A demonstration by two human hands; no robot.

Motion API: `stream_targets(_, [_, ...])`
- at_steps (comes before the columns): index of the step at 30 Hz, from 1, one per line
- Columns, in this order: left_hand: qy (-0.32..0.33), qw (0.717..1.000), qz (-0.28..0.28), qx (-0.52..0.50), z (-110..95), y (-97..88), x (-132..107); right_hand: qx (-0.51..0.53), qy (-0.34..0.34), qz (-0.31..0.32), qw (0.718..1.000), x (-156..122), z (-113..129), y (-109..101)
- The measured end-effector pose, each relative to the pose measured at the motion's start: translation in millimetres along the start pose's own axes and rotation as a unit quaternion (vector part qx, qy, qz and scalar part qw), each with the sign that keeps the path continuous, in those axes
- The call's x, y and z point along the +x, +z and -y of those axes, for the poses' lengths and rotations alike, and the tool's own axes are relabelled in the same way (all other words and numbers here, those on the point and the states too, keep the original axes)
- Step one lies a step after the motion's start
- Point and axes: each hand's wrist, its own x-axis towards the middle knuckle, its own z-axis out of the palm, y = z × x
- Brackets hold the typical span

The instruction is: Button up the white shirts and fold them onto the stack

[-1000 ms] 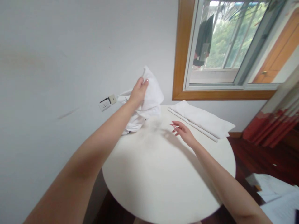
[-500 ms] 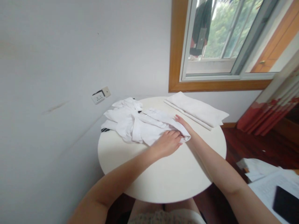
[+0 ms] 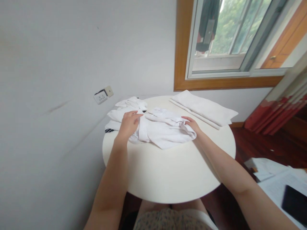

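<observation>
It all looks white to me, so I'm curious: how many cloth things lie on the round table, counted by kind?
Crumpled white garment: 1
Neatly folded white cloth: 1
Total: 2

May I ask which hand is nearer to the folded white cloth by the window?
Right: the right hand is just before the folded cloth; the left hand rests farther left, on the crumpled garment.

garment [image 3: 158, 131] on table [image 3: 172, 179] – towel [image 3: 203, 108] behind, right
</observation>
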Motion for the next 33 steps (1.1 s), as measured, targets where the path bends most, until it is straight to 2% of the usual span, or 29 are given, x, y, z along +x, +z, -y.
stream_targets(2, [-0.005, 1.000, 0.012, -0.010, 15, 8.3, -2, -0.008, -0.006, -0.016, 1.000, 0, -1, 0])
stream_targets(4, [-0.009, 1.000, 0.020, -0.015, 20, 14.1, -4, -0.024, -0.025, -0.030, 0.999, 1, -1, 0])
stream_targets(8, [0.002, 1.000, 0.018, -0.016, 9, 14.5, -2, -0.074, -0.085, -0.046, 0.993, -2, 2, -1])
stream_targets(10, [0.017, 1.000, 0.005, -0.021, -3, 10.8, 0, -0.118, -0.149, -0.070, 0.979, -6, 9, -2])
stream_targets(12, [0.026, 0.999, -0.007, -0.029, -17, 7.0, 2, -0.177, -0.243, -0.120, 0.946, -15, 19, 0])
stream_targets(14, [0.012, 0.999, -0.025, -0.025, -33, 4.7, 4, -0.229, -0.345, -0.161, 0.896, -31, 33, 6])
stream_targets(16, [-0.033, 0.998, -0.054, -0.006, -49, 4.1, 4, -0.259, -0.427, -0.137, 0.855, -52, 47, 18])
stream_targets(18, [-0.100, 0.992, -0.078, 0.006, -66, 4.7, 3, -0.285, -0.475, -0.066, 0.830, -76, 56, 35])
stream_targets(20, [-0.157, 0.984, -0.085, -0.005, -81, 5.0, 1, -0.327, -0.486, 0.047, 0.809, -97, 57, 54])
stream_targets(22, [-0.183, 0.979, -0.083, -0.032, -93, 4.7, 0, -0.346, -0.485, 0.101, 0.797, -111, 50, 71])
stream_targets(27, [-0.162, 0.976, -0.101, -0.103, -104, 5.4, -3, -0.378, -0.478, 0.087, 0.788, -113, 23, 94])
stream_targets(29, [-0.144, 0.976, -0.103, -0.123, -106, 7.5, -4, -0.385, -0.452, 0.079, 0.801, -110, 17, 98])
stream_targets(33, [-0.127, 0.981, -0.088, -0.121, -103, 13.5, -6, -0.371, -0.380, 0.072, 0.845, -105, 15, 100])
